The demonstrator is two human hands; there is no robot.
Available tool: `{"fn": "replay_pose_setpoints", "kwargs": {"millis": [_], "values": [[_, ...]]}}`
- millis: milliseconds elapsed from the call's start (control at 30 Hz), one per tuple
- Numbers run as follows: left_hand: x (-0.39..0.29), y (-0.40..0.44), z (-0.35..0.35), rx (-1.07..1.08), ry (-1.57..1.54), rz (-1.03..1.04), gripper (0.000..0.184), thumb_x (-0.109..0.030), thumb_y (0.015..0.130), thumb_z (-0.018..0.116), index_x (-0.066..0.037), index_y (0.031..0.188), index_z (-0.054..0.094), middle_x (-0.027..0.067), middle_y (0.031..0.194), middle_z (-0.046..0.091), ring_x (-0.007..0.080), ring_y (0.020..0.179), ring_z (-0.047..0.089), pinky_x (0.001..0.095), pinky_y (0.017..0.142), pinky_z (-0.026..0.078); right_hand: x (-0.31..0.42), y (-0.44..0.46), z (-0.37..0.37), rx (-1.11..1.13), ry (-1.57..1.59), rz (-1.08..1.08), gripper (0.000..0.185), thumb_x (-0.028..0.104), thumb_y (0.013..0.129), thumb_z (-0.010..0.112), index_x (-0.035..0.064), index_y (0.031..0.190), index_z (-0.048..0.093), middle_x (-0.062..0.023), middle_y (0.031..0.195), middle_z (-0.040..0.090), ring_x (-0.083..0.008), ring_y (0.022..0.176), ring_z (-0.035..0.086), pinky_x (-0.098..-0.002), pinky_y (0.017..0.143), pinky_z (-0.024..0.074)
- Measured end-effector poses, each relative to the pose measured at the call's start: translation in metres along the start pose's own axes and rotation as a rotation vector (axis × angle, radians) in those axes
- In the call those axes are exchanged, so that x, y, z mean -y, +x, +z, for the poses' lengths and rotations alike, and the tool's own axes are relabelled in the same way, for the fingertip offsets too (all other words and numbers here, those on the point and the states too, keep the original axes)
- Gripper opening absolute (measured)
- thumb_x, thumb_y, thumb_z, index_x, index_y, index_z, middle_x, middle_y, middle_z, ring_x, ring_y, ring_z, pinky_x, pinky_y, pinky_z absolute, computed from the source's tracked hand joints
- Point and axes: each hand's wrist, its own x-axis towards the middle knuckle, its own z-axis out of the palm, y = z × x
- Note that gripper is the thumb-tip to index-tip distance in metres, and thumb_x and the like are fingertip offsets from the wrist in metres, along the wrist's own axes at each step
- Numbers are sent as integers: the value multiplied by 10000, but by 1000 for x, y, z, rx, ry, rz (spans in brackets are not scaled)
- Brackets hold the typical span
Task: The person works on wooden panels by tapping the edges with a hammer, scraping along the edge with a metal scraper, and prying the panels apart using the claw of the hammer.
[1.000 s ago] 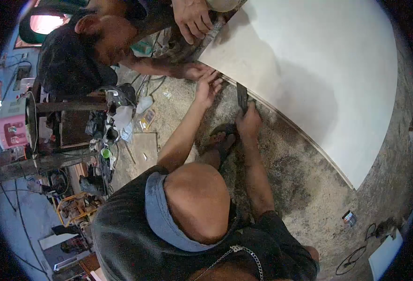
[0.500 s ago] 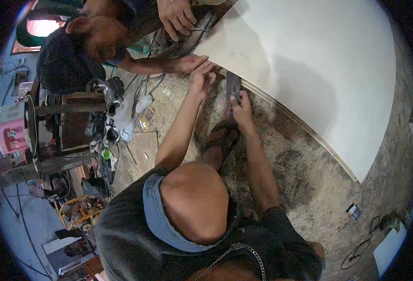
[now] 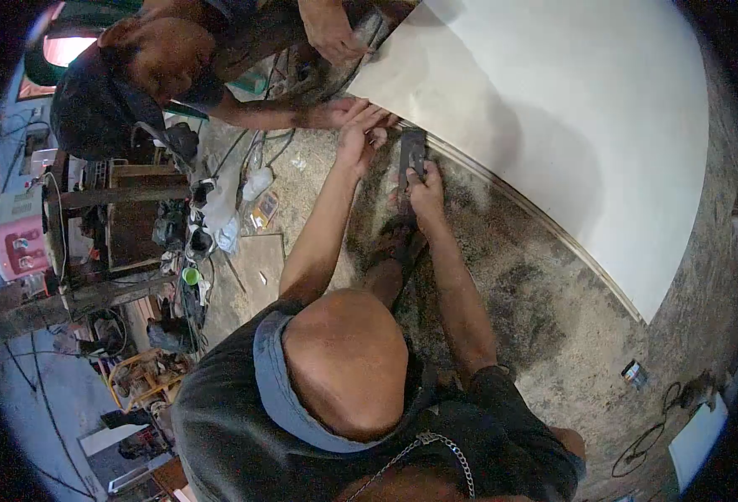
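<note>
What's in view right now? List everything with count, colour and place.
Board: one, white, upper right
Block: one, dark grey, at board's edge
Co-worker: one, black cap, upper left
Can: one, bluish, floor lower right
Dispenser: one, pink and white, left
Cup: one, green, left
Rack: one, yellow, lower left
Panel: one, white, lower right
Clutter: uncountable, mixed, left
Floor: one, grey-brown, beneath
Shirt: one, black, bottom
Brim: one, blue, bottom centre
Chain: one, silver, bottom
Left hand: one, bare, at board's edge
Right hand: one, bare, fingers on block
</note>
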Motion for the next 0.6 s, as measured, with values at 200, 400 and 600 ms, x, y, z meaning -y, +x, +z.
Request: {"fn": "replay_pose_setpoints", "kwargs": {"millis": [200,400,600], "values": [[7,5,-12,66,36,-64,276,-94,877,484,-40,1143,537,-8,985,611,49,613,464,170,534,365,6,-2,0,-55,-3,13,123,85,939,401,40,1050,375,-144,813,614,-199,527,586,-339,468,507],[6,5,-13,77,42,-76,240,-128,864,517,-52,1079,591,-31,958,613,40,617,468,169,549,372,-31,20,-25,-114,-243,-183,119,80,936,402,37,1043,372,-146,823,611,-201,524,580,-341,471,498],[4,8,-14,81,88,-43,164,-147,850,545,-60,968,617,-8,909,620,35,586,475,179,536,370,-9,8,-23,-100,-46,-49,122,73,933,402,40,1048,378,-146,826,609,-202,525,579,-340,469,494]]}}
